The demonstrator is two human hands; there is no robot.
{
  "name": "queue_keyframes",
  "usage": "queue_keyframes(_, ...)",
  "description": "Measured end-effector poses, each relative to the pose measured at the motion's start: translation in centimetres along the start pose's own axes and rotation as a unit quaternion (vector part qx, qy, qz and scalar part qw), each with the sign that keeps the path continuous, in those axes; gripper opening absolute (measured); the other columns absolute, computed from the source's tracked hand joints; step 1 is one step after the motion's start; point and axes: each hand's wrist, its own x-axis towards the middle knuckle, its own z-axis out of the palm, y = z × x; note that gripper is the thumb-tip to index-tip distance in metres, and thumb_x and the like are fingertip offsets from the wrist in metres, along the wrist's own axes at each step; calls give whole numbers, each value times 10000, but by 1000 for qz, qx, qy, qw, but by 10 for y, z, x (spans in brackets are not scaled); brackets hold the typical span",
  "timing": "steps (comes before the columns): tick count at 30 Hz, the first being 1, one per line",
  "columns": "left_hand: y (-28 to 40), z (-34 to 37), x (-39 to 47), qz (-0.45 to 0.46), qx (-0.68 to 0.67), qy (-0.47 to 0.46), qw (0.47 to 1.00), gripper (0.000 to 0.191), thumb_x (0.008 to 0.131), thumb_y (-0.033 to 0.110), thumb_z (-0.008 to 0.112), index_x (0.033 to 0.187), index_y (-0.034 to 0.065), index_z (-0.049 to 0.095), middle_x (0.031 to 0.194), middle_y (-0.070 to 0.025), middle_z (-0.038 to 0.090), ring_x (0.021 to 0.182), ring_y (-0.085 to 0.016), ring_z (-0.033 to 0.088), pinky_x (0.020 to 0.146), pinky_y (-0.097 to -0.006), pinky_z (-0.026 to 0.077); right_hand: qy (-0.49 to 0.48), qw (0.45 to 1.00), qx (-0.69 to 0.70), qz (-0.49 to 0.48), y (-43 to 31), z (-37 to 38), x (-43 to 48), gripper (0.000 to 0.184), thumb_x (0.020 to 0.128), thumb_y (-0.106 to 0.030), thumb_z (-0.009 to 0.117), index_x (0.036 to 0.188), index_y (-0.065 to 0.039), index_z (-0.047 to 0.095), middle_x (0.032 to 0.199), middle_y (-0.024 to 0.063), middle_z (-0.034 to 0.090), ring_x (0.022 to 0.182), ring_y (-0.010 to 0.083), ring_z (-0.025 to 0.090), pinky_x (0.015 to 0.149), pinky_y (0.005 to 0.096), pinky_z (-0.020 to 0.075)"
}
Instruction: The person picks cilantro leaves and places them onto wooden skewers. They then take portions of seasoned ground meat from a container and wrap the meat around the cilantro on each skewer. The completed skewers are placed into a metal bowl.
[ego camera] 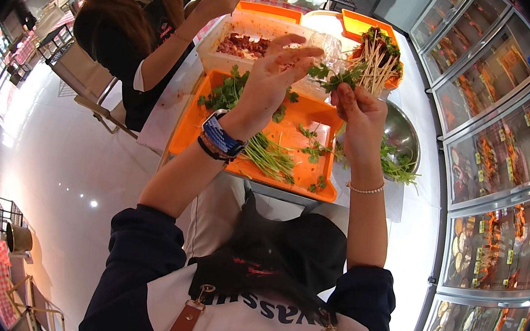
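Note:
My right hand (361, 115) pinches a small bunch of cilantro (341, 78) between thumb and fingers, above the right part of an orange tray (288, 178). Just to its left, my left hand (280, 71) is raised with its fingers spread, and nothing shows in its grasp. Under my left hand, leafy cilantro (224, 93) lies in the tray. Its bundled green stems (268, 158) point toward me. Loose sprigs (313, 146) are scattered on the right side of the tray.
Beyond the tray stands a plastic tub (210, 44) with red meat pieces (242, 45). Wooden skewers (376, 68) fill an orange container at back right. A metal bowl (404, 127) holds greens. A person (128, 27) sits at left; glass-door refrigerators (503, 143) line the right.

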Motion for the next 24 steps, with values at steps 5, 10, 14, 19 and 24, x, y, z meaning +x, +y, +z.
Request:
queue_keyframes(5, 2, 5, 3, -110, -94, -24, 989, 195, 907, 132, 639, 994, -36, 691, 1256, -24, 470, 1065, -88, 547, 893, -249, 464, 6, 1000, -28, 0, 1, 0, -1, 157, 923, -41, 594, 903, 88, 682, 714, 36, 623, 610, 48, 504, 522, 189, 390)
queue_keyframes(10, -1, 5, 2, -119, -104, -30, 987, 139, 838, 88, 714, 936, -9, 702, 1268, -46, 473, 1049, -115, 570, 848, -259, 503, 5, 1000, -30, 4, 5, -3, -2, 153, 909, -3, 583, 961, 93, 690, 736, 71, 665, 624, 62, 561, 533, 188, 434)
queue_keyframes(14, -6, -1, 3, -133, -99, -43, 985, 153, 814, 99, 740, 922, -4, 704, 1270, -53, 480, 1016, -122, 590, 846, -249, 495, -4, 999, -41, -4, 7, -4, -5, 151, 901, 1, 586, 942, 99, 693, 774, 95, 691, 660, 87, 616, 559, 196, 480)
queue_keyframes(19, -6, -8, 5, -178, -112, -36, 977, 128, 808, 94, 740, 882, -6, 708, 1255, -58, 501, 1007, -125, 593, 853, -253, 486, -18, 996, -88, -17, 5, -5, 1, 137, 881, 12, 601, 921, 98, 699, 761, 91, 691, 665, 97, 630, 572, 205, 502)
queue_keyframes(24, -3, -11, 2, -142, -62, -45, 987, 180, 812, 128, 741, 915, -17, 714, 1258, -64, 518, 1068, -126, 561, 868, -260, 472, -26, 994, -96, -40, 8, -2, 2, 122, 872, -6, 637, 924, 79, 707, 728, 58, 681, 635, 54, 575, 535, 202, 448)
